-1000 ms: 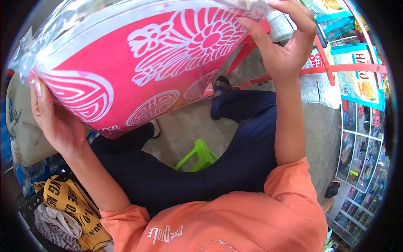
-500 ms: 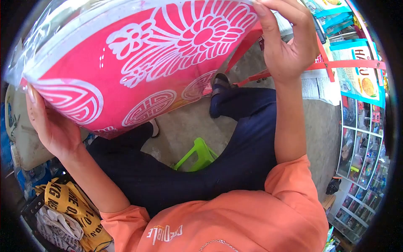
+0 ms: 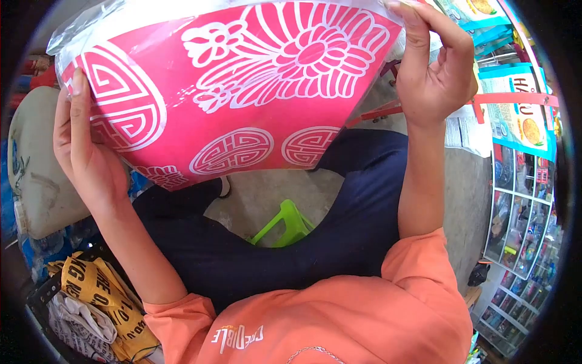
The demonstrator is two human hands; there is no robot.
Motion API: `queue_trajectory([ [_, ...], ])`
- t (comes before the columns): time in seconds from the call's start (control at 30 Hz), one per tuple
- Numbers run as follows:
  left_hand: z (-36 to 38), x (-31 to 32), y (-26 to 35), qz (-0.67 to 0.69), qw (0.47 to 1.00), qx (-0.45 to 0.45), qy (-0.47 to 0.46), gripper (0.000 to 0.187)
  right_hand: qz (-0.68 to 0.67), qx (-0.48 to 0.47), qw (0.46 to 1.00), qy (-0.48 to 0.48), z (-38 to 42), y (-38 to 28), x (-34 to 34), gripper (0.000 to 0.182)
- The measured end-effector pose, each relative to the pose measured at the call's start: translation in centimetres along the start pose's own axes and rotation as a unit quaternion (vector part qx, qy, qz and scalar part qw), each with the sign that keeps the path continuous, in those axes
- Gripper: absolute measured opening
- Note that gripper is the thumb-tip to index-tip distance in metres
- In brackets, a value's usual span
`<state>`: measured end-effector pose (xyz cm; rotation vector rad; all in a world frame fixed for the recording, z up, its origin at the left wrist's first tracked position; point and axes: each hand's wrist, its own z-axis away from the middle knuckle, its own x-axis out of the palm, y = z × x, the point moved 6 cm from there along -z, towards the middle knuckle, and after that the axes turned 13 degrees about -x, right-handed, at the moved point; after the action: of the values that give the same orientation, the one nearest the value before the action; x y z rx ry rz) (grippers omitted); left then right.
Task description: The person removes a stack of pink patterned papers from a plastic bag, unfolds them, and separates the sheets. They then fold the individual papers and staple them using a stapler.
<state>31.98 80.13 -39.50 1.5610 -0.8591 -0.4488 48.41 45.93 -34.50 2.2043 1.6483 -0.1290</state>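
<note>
A big pink packet [image 3: 242,91] with white flower and round emblem prints, wrapped in clear plastic, is held up in front of me above my knees. My left hand [image 3: 82,155] grips its left edge, fingers flat along the side. My right hand [image 3: 430,67] pinches its upper right corner between thumb and fingers. The packet's top runs out of view. I sit in dark blue trousers and an orange shirt.
A green plastic stool [image 3: 285,223] shows between my legs on the concrete floor. Yellow printed bags [image 3: 97,297] lie in a crate at lower left. A pale sack [image 3: 36,170] stands at left. Shelves with packaged goods [image 3: 524,200] and hanging blue packets [image 3: 521,115] fill the right.
The pink packet has turned and shifted right, so its lower edge now hides my foot. My left hand has risen along the left edge; my right hand stays at the upper right corner.
</note>
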Motion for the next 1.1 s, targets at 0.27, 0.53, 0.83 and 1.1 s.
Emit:
queue_trajectory([
  [0.27, -0.1, 0.6, -0.4, -0.03, 0.999, 0.007, 0.034, 0.026, -0.044, 0.012, 0.999, -0.028, -0.4, 0.2, 0.6, 0.01],
  [0.53, 0.1, 1.0, -0.4, -0.028, 0.999, 0.01, 0.027, 0.026, -0.175, 0.148, 0.973, -0.012, 1.2, 1.3, 1.2, 0.009],
  [0.83, -0.1, 0.8, -0.5, -0.011, 1.0, 0.015, 0.019, 0.025, -0.29, 0.163, 0.943, 0.029, 1.2, 1.8, 2.8, 0.01],
  [1.1, 0.1, 0.8, -0.5, 0.004, 1.0, 0.013, 0.018, 0.024, -0.396, 0.394, 0.829, -0.011, 2.7, 2.3, 2.5, 0.016],
])
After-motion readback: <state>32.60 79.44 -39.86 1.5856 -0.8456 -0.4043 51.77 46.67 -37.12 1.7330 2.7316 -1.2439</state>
